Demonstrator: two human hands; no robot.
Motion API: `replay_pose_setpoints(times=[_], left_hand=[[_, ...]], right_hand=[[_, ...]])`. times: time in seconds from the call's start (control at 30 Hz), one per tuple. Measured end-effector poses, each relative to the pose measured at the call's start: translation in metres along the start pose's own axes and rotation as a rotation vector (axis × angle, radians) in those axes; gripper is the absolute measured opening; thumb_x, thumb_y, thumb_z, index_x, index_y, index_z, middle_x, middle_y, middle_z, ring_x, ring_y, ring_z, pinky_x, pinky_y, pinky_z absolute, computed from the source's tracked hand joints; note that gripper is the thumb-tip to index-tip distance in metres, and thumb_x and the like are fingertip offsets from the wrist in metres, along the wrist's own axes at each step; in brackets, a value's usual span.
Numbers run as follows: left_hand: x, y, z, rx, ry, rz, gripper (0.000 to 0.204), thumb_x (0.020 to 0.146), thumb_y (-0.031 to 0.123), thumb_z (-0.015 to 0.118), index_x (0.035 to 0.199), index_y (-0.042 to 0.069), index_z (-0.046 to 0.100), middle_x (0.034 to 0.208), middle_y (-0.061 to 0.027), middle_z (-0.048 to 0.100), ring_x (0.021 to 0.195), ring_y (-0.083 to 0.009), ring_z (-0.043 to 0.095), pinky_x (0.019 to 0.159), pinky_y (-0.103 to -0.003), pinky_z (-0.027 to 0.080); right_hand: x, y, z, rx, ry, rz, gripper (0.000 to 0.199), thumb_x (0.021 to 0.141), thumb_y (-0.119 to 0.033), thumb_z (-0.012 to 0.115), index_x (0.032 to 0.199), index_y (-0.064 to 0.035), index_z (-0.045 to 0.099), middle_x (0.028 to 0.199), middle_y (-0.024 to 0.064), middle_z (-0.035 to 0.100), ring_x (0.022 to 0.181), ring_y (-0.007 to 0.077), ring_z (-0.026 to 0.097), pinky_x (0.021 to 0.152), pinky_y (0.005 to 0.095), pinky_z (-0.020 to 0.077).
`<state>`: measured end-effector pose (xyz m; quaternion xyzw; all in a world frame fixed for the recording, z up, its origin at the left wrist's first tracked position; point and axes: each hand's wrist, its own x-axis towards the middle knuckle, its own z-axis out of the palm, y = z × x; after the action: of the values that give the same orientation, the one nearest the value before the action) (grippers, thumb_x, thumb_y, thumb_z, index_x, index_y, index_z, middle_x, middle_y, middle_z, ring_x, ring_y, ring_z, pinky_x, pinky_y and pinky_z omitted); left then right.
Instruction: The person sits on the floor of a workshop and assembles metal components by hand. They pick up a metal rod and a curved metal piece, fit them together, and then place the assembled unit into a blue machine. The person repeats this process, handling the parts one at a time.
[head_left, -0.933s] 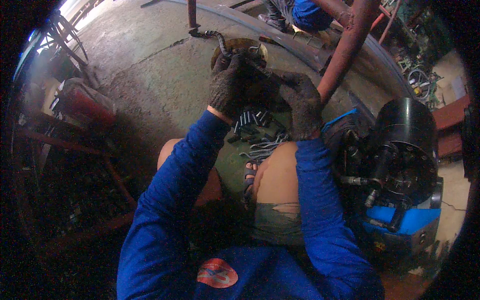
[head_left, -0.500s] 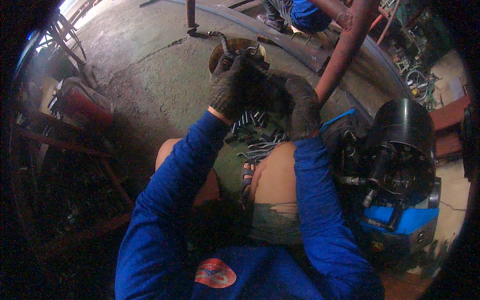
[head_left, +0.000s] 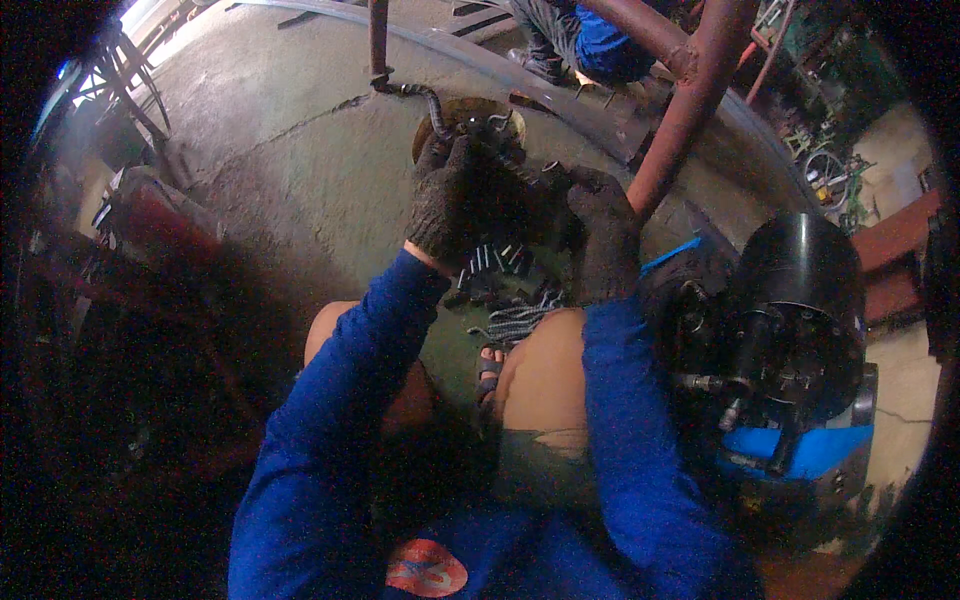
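Head view: gloved fingers of the left hand curl tight around a dark ribbed hose, over a round brown disc on the concrete floor. Right hand, just right of the hose, closes on something dark that cannot be made out. Loose metal fittings lie below the hose, toward the knees. Right of the hose rises a rust-red pipe; beyond it stands a black-and-blue machine. Another person's blue sleeve shows past the pipe.

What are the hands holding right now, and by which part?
Both gloved hands, left hand and right hand, close on a dark hose near its end; the exact grip is hidden.
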<state>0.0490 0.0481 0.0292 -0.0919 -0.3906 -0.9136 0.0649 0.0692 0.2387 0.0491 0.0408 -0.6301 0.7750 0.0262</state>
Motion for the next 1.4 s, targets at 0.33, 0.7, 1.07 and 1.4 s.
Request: replay_pose_setpoints(times=[0.33,0.7,1.07,1.4], left_hand=[[-0.001,-0.013,0.005,0.08,0.059,0.138,0.025,0.104,0.019,0.062,0.126,0.006,0.06,0.107,-0.0077,0.07,0.092,-0.0193,0.068,0.081,-0.034,0.058],[0.006,-0.017,-0.016,0.123,-0.041,-0.003,0.043,0.098,0.02,0.066,0.138,0.008,0.056,0.132,-0.0096,0.063,0.12,-0.0269,0.058,0.105,-0.04,0.045],[0.009,-0.026,-0.025,0.196,-0.12,0.012,0.052,0.098,0.02,0.063,0.146,0.007,0.052,0.147,-0.009,0.058,0.139,-0.0276,0.05,0.123,-0.042,0.03],[0.007,-0.018,-0.004,-0.084,0.007,0.008,0.03,0.1,0.019,0.067,0.127,0.007,0.062,0.114,-0.0081,0.07,0.1,-0.0206,0.066,0.085,-0.034,0.055]], right_hand=[[0.0,-0.003,0.0,0.262,-0.106,0.174,0.034,0.099,-0.016,0.06,0.128,-0.0007,0.064,0.122,0.0106,0.069,0.108,0.0221,0.067,0.096,0.0336,0.0554],[0.0,-0.026,0.004,0.39,-0.023,0.38,0.034,0.102,-0.022,0.058,0.128,-0.0006,0.065,0.122,0.0104,0.068,0.108,0.0212,0.065,0.096,0.0347,0.0531],[0.002,0.003,-0.004,0.002,-0.117,0.05,0.034,0.103,-0.023,0.058,0.126,-0.0005,0.067,0.122,0.0112,0.069,0.107,0.0222,0.067,0.096,0.0364,0.055],[0.0,-0.003,0.008,0.245,-0.173,0.166,0.054,0.109,-0.043,0.046,0.132,0.0023,0.064,0.131,0.016,0.068,0.114,0.0275,0.068,0.1,0.0404,0.0559]])
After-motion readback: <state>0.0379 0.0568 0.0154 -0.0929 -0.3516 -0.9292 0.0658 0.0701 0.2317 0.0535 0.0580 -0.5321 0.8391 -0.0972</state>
